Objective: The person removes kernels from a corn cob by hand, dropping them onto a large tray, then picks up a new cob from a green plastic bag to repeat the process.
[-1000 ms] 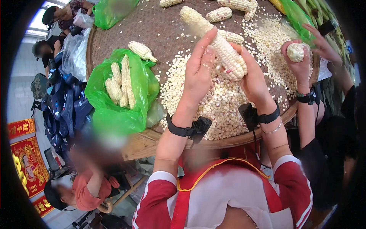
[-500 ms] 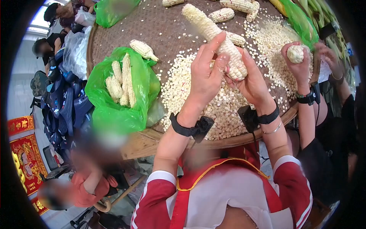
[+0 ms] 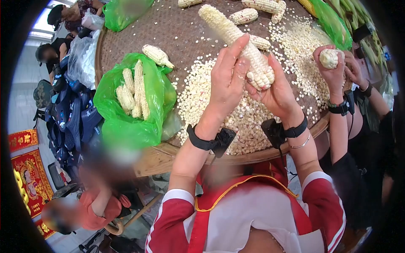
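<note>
Between my two hands a pale corn cob (image 3: 225, 28) is held at a slant. Most of its length is stripped, with kernels left at the end nearest me. My left hand (image 3: 225, 82) is closed around its side, thumb bent over by the lower end. Cupped around the kernelled end is my right hand (image 3: 279, 95), some of its fingers hidden behind the cob. Below both hands lies a heap of loose white and reddish kernels (image 3: 240, 130) on a round woven tray (image 3: 185, 29).
A green plastic bag (image 3: 160, 97) with several stripped cobs (image 3: 139, 84) sits at the left. Whole ears (image 3: 157, 55) lie about the tray. At the right, a co-worker's hands (image 3: 331, 71) hold an ear (image 3: 329, 59). Another green bag (image 3: 333, 25) and husks are at the far right.
My hands and the cob stay nearly in place, with small finger shifts at the kernelled end. The co-worker's farther hand has moved in closer to their ear.
</note>
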`<state>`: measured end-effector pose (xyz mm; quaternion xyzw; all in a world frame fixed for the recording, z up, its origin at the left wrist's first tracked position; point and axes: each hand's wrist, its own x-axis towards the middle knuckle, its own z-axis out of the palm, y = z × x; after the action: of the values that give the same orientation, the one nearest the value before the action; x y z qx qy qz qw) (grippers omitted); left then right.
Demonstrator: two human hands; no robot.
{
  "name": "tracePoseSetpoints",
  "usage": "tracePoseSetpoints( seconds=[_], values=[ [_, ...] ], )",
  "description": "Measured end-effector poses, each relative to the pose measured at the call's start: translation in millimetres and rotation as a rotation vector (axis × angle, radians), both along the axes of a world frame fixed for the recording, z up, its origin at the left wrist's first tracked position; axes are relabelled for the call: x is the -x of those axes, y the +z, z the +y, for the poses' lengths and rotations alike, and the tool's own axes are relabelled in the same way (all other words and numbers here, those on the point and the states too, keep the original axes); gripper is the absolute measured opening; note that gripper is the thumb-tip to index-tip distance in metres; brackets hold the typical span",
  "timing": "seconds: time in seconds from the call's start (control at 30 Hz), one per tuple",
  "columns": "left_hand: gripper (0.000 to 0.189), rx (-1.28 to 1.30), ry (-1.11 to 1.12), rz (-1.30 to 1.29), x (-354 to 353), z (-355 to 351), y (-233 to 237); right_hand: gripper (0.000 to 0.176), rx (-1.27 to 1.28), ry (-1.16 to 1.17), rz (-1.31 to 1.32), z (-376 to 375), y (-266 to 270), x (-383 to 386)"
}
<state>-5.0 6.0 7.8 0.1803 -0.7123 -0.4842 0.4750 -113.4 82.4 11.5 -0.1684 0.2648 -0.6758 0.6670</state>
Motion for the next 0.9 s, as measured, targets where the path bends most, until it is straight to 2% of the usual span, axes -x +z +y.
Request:
tracePoseSetpoints(
  seconds=[0.07, 0.13, 0.17, 0.2, 0.23, 0.27, 0.33, 0.47, 0.57, 0.67, 0.73, 0.77, 0.83, 0.9],
  values=[
    [0.035, 0.022, 0.003, 0.003, -1, 0, 4, 0.042, 0.015, -0.008, 0.0, -1, 3, 1],
    [0.038, -0.308, -0.15, 0.09, -4, 4, 12, 0.042, -0.03, -0.031, 0.01, -1, 5, 3],
    [0.038, -0.31, -0.153, 0.089, -2, 5, 9, 0.043, -0.076, -0.05, 0.017, -1, 5, 3],
    [0.039, -0.16, -0.1, 0.015, 1, 6, 5, 0.043, -0.077, -0.052, 0.017, -2, 7, 0],
    [0.041, -0.01, -0.046, -0.06, 2, 8, 3, 0.043, -0.141, -0.157, 0.024, -5, 8, -5],
    [0.041, -0.01, -0.045, -0.06, 3, 9, 3, 0.043, -0.204, -0.261, 0.031, -6, 9, -8],
    [0.041, -0.209, -0.157, -0.029, 2, 13, 6, 0.042, -0.135, -0.211, 0.067, -3, 1, -4],
    [0.039, -0.089, -0.084, 0.01, 3, 3, -4, 0.04, 0.069, -0.051, 0.051, -1, -10, 1],
    [0.038, -0.15, -0.097, -0.037, 0, 1, 0, 0.041, -0.034, -0.069, -0.008, -2, -3, 0],
    [0.039, -0.193, -0.147, 0.061, -1, 2, 2, 0.041, -0.021, -0.054, 0.038, -2, -2, 3],
    [0.041, -0.398, -0.244, 0.06, -4, 9, 3, 0.041, -0.088, -0.115, 0.059, -3, 2, -1],
    [0.041, -0.398, -0.243, 0.06, -4, 9, 2, 0.041, -0.155, -0.174, 0.081, -3, 3, -3],
    [0.042, -0.232, -0.162, -0.084, -3, 10, 1, 0.041, -0.122, -0.157, 0.093, -2, 2, -3],
    [0.042, -0.216, -0.158, -0.05, -1, 10, 1, 0.041, -0.088, -0.139, 0.106, -1, 0, 0]
  ],
)
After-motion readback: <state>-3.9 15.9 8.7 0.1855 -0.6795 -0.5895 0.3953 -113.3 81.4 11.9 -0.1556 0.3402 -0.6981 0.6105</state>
